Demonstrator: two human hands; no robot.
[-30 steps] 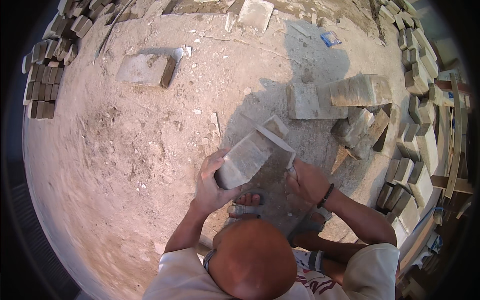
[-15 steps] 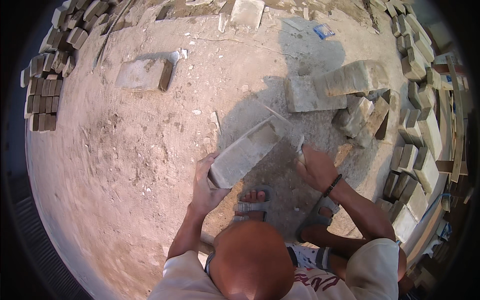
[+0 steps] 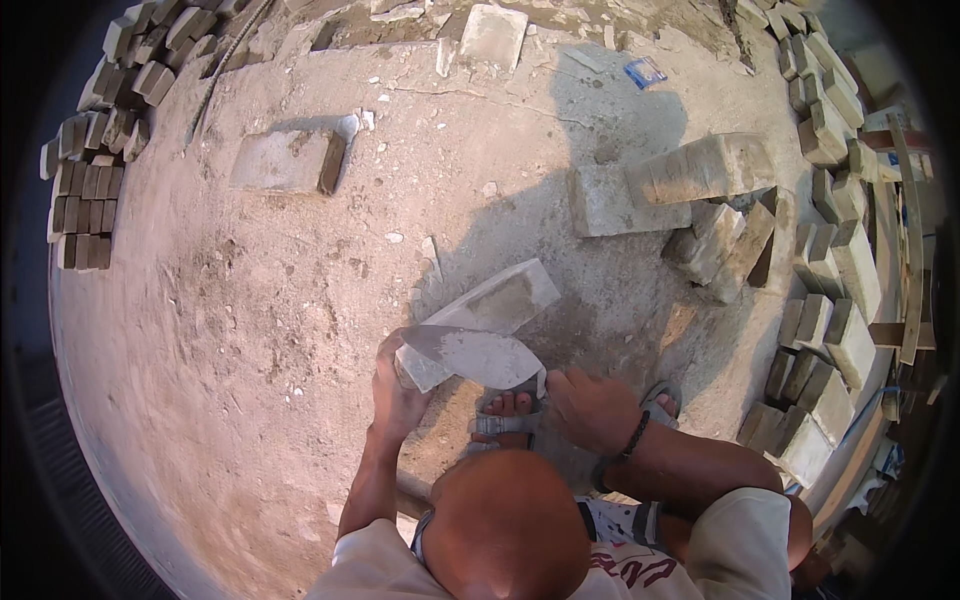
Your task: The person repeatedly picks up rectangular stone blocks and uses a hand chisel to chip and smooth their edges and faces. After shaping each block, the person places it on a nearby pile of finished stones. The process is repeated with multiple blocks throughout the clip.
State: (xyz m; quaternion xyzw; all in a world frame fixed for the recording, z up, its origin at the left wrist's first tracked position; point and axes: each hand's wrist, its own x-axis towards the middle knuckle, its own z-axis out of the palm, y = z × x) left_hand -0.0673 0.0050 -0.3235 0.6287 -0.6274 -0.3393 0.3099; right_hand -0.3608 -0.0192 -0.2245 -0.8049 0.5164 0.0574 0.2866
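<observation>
A pale grey brick (image 3: 505, 298) slants above my feet, its near left end in the grip of my left hand (image 3: 398, 395), fingers wrapped round that end. Across the near part of the brick lies the flat, pointed blade of a trowel (image 3: 480, 356), its tip toward my left hand. My right hand (image 3: 595, 408) is closed round the trowel's handle, most of which the fingers hide. Whether the blade touches the brick's face I cannot tell.
A single brick (image 3: 288, 162) lies at the left. Several blocks and broken pieces (image 3: 715, 170) are heaped at the right. Brick stacks stand along the far left (image 3: 88, 190) and right edge (image 3: 840, 270). A blue packet (image 3: 645, 72) lies on the dusty ground.
My right hand has swung left and nearer, bringing the trowel blade from beyond the brick's far end to over its near end. The brick has tilted and come slightly closer.
</observation>
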